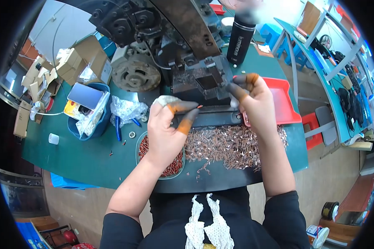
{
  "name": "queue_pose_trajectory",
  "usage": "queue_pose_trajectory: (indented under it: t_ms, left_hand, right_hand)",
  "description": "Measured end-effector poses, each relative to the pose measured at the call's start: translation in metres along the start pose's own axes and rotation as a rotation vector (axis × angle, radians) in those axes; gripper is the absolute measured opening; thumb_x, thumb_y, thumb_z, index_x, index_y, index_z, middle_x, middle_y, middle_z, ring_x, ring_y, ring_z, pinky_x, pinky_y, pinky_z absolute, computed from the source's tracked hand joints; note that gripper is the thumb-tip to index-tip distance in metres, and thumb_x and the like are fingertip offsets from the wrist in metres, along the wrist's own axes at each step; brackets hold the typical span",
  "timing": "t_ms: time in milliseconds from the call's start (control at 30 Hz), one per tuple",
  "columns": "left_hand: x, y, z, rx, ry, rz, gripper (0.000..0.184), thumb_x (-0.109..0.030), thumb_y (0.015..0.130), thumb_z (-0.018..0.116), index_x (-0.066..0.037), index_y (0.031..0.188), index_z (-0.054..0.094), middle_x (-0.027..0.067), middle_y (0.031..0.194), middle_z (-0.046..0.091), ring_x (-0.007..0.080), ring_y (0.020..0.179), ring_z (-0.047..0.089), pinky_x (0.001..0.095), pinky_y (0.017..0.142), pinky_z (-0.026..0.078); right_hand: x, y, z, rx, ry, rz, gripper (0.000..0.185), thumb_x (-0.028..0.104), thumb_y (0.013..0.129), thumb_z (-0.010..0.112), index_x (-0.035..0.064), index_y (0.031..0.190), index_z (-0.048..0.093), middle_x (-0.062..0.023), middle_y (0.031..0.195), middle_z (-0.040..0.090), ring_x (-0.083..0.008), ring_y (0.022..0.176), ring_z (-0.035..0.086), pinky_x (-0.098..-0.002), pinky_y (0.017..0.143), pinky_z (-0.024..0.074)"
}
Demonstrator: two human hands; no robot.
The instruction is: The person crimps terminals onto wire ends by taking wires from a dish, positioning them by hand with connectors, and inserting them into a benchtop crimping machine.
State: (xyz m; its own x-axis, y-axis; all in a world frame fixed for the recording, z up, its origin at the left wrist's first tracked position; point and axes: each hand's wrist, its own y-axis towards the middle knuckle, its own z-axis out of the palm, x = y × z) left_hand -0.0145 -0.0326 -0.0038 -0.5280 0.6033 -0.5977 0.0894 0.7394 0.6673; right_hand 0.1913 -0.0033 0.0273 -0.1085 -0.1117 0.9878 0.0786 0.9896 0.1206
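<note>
My left hand [168, 124] has dark and orange coverings on thumb and forefinger, which pinch a tiny reddish part [200, 106] in front of the machine [205, 79]. To the right, my right hand [255, 97], its fingertips covered likewise, is beside the machine's front block with thumb and forefinger close together; what is between them is too small to make out. Below my left hand sits a clear container [170, 171] of small red parts. A wide heap of small metallic and brownish pieces [237, 147] lies between my forearms.
A red tray [284, 103] is right of my right hand, with a black bottle [240, 41] behind. Left on the green table [87, 157] are a blue bin [93, 132], a plastic bag [128, 108], blue-handled pliers [118, 128] and cardboard boxes [89, 54].
</note>
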Motion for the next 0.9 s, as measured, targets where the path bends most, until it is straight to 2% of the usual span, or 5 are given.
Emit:
queue_pose_trajectory:
  t_ms: [67,167,300,433,900]
  left_hand:
    - [0.003,0.019,0.009,-0.053,0.017,0.053,0.017,-0.001,0.076,0.074,-0.005,0.090,0.067,0.0056,0.089,0.060,0.0200,0.085,0.056,0.0290,0.077,0.043]
    - [0.013,0.044,0.022,-0.246,0.239,0.364,0.021,-0.007,0.068,0.078,-0.010,0.085,0.065,0.0055,0.088,0.059,0.0279,0.084,0.053,0.0377,0.073,0.041]
    - [0.027,0.058,0.034,-0.272,0.359,0.440,0.025,-0.011,0.068,0.077,-0.009,0.086,0.060,0.0066,0.091,0.058,0.0298,0.085,0.053,0.0391,0.073,0.041]
    - [0.037,0.065,0.042,-0.269,0.365,0.543,0.032,-0.007,0.063,0.079,-0.011,0.087,0.058,0.0049,0.089,0.057,0.0272,0.083,0.054,0.0393,0.074,0.040]
    - [0.047,0.070,0.054,-0.307,0.420,0.598,0.035,-0.010,0.062,0.079,-0.011,0.086,0.053,0.0041,0.088,0.058,0.0270,0.082,0.055,0.0401,0.071,0.038]
  right_hand:
    - [0.001,0.019,0.006,-0.016,0.137,-0.030,0.027,0.004,0.084,0.068,0.0011,0.105,0.051,-0.0025,0.077,0.060,-0.0026,0.055,0.049,-0.0170,0.046,0.0322]
    - [0.007,0.034,0.016,-0.004,0.190,-0.033,0.030,-0.001,0.083,0.064,0.0001,0.108,0.047,-0.0034,0.078,0.060,-0.0026,0.053,0.047,-0.0170,0.045,0.0323]
    - [0.017,0.042,0.024,-0.006,0.161,0.010,0.032,-0.001,0.082,0.066,0.0000,0.107,0.047,-0.0039,0.080,0.060,-0.0019,0.052,0.046,-0.0172,0.043,0.0322]
    - [0.015,0.050,0.024,-0.026,0.111,0.035,0.032,0.002,0.081,0.068,0.0004,0.105,0.047,-0.0036,0.080,0.060,-0.0019,0.050,0.045,-0.0165,0.041,0.0319]
    - [0.019,0.051,0.026,-0.024,0.127,0.064,0.031,0.000,0.078,0.067,-0.0006,0.104,0.048,-0.0036,0.080,0.059,-0.0019,0.051,0.045,-0.0165,0.042,0.0326]
